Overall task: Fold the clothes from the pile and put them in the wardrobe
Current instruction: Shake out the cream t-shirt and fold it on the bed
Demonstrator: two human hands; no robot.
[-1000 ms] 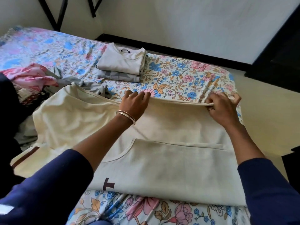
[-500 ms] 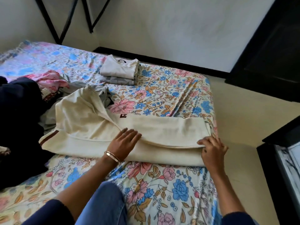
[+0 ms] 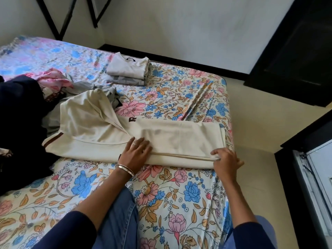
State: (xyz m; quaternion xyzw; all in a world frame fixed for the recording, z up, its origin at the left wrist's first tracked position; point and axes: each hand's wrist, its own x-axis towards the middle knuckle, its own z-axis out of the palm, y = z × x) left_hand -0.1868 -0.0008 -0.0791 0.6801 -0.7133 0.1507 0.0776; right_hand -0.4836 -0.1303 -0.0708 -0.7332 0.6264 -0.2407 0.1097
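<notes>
Fingers point(image 3: 143, 143) flat, floral bedsheet point(image 3: 179, 194) beneath

The floral-sheeted bed point(image 3: 161, 203) carries a cream garment point(image 3: 161, 139), folded stack point(image 3: 128, 71) and unfolded pile point(image 3: 27, 108).

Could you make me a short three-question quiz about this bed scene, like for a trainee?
1. True or false: the left hand rests flat on the cream T-shirt.
2. How many folded garments are in the stack at the far side of the bed?
A) two B) five
3. Fill in: the right hand is at the shirt's ____ end, by the edge of the bed.

Key: 1 true; 2 A; 3 right
</notes>
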